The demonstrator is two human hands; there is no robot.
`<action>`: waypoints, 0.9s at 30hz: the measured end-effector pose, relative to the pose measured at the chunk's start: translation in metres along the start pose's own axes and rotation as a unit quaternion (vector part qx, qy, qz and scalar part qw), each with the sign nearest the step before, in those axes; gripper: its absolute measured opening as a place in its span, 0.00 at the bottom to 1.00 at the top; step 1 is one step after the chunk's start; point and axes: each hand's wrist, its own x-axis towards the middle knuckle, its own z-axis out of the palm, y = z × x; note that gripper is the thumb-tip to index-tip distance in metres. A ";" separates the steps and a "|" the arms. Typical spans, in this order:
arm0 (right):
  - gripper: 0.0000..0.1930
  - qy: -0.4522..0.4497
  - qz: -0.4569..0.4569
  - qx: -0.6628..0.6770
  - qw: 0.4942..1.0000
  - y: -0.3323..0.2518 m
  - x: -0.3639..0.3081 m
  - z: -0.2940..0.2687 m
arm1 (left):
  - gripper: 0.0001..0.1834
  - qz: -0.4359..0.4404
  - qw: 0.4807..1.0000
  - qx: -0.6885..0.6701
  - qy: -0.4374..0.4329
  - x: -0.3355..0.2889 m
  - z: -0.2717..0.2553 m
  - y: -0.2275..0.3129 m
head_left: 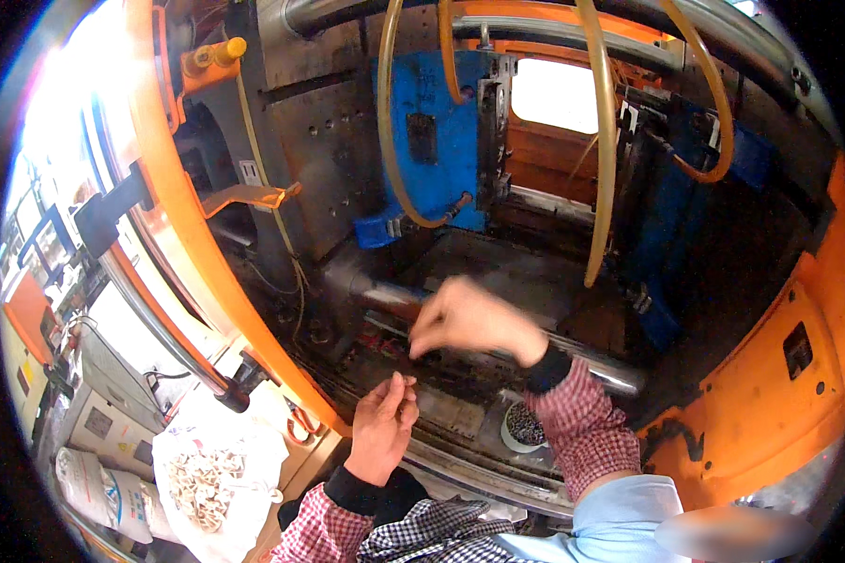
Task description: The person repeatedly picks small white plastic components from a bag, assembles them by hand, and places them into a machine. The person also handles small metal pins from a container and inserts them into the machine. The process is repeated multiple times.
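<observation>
My left hand (381, 430) is raised at the lower middle, its thumb and fingers pinched together with the tips pointing up. Whatever it may hold is too small to make out. Above and to the right, my right hand (479, 321) bends down from the wrist, fingers drawn together and slightly blurred; anything in them is hidden. The two hands are apart. Below my right forearm stands a white bowl (508, 439) of small dark metal pieces. Behind the hands, a blue mould half (441, 122) is mounted in the machine, facing another blue mould half (671, 220) on the right.
Yellowish hoses (603, 141) hang around the moulds. An orange door frame (218, 281) rises at left, and an orange panel (760, 385) stands at right. A white bag (268, 446) of small pale parts sits lower left, beside red-handled cutters (300, 427). A metal bar (601, 368) crosses behind my right forearm.
</observation>
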 end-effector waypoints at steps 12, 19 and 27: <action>0.06 0.358 -0.044 -0.137 0.922 0.036 0.008 -0.008 | 0.17 0.008 0.999 -0.036 -0.013 0.018 0.007 0.007; 0.09 0.675 0.175 -0.156 0.700 0.191 0.060 -0.132 | 0.20 -0.059 0.993 0.099 0.010 -0.009 0.022 0.002; 0.10 0.677 0.196 -0.153 0.693 0.239 0.089 -0.152 | 0.18 -0.064 0.993 0.093 0.027 -0.007 0.004 -0.007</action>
